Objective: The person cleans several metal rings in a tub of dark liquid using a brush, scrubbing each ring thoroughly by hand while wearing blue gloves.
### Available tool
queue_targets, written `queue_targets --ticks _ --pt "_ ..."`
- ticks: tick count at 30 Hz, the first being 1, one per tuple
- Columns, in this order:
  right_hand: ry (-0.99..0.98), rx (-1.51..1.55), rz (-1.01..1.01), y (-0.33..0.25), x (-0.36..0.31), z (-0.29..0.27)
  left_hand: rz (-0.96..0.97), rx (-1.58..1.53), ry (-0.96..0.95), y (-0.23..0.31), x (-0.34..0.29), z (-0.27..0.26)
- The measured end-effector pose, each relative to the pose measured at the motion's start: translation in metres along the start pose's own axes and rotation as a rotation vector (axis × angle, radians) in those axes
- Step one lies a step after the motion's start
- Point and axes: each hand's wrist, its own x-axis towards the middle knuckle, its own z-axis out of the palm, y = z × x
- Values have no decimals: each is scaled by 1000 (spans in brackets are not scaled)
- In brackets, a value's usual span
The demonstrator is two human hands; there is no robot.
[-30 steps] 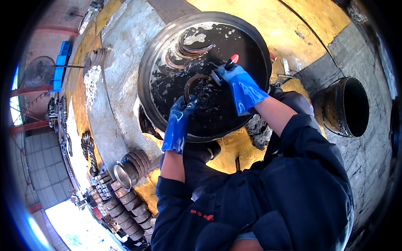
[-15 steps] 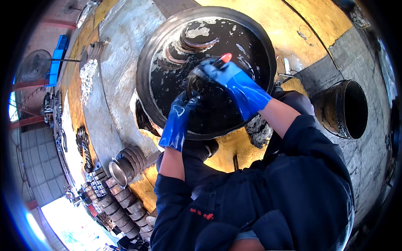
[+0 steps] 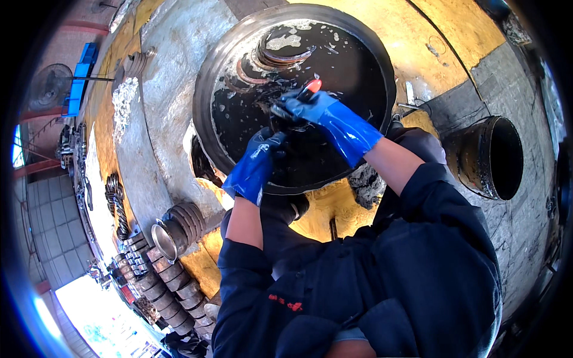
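A large round basin [image 3: 205, 98] of dark liquid lies in front of me. Over it, my gloved right hand [image 3: 307, 110] is closed around a brush with a black handle and red end [image 3: 313, 87]; its working end is too dark to make out. My gloved left hand [image 3: 256, 161] is closed, on the near left of the liquid, on a dark ring-shaped metal part, mostly hidden between the hands. Both gloves are blue, with dark wet fingers. Several curved metal rings [image 3: 286, 59] lie partly sunk in the liquid toward the far side, beside whitish foam.
A black bucket [image 3: 486, 158] lies tilted at the right. Stacked metal rings [image 3: 179, 230] stand at the left, with rows of round metal parts [image 3: 173, 292] nearer me. A grey clump [image 3: 366, 185] sits beside the basin's near edge. A fan [image 3: 52, 88] stands far left.
My right hand and the brush have shifted slightly left and down. My left hand has moved a little, and the ring's curved edge shows less between the hands.
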Motion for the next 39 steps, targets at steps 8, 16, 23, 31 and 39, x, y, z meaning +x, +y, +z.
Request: queue_targets --ticks 8,16,23,31,39 --pt "-323 -313 -178 19 -23 -1 -137 -316 143 20 -15 14" --pt "-439 -834 -401 15 -61 -21 71 -3 189 24 -14 17" --pt "70 -443 1 -3 -49 -33 367 45 366 36 -27 11" --pt "70 -718 -170 4 -42 -26 293 -49 357 43 -31 14" --pt "306 -601 -368 0 -19 -49 336 96 306 18 -15 -7"
